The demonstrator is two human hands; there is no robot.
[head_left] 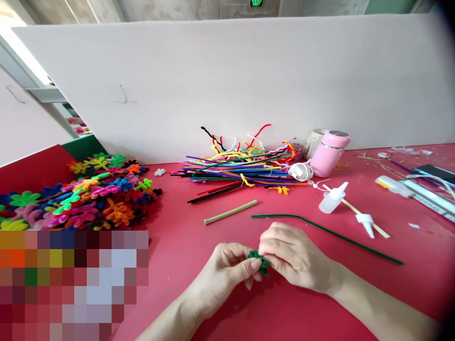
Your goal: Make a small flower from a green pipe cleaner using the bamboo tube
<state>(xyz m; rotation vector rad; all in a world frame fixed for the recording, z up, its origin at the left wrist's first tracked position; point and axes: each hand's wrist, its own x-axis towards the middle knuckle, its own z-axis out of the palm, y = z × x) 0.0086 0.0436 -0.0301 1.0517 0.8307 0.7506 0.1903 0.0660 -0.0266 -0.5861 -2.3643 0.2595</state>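
My left hand (pixel 227 272) and my right hand (pixel 289 253) meet over the red table (pixel 185 251), near its front. Both pinch one small dark green pipe-cleaner piece (pixel 259 262), bent into loops, between thumbs and fingertips. A long straight dark green pipe cleaner (pixel 330 233) lies on the table just beyond my right hand, running off to the right. A thin pale stick (pixel 231 211) lies a little beyond my hands.
A pile of loose pipe cleaners in many colours (pixel 241 166) lies against the white partition (pixel 249 80). A heap of finished pipe-cleaner flowers (pixel 92 194) sits at left. A pink bottle (pixel 329 152), a small white glue bottle (pixel 332 199) and tools are at right.
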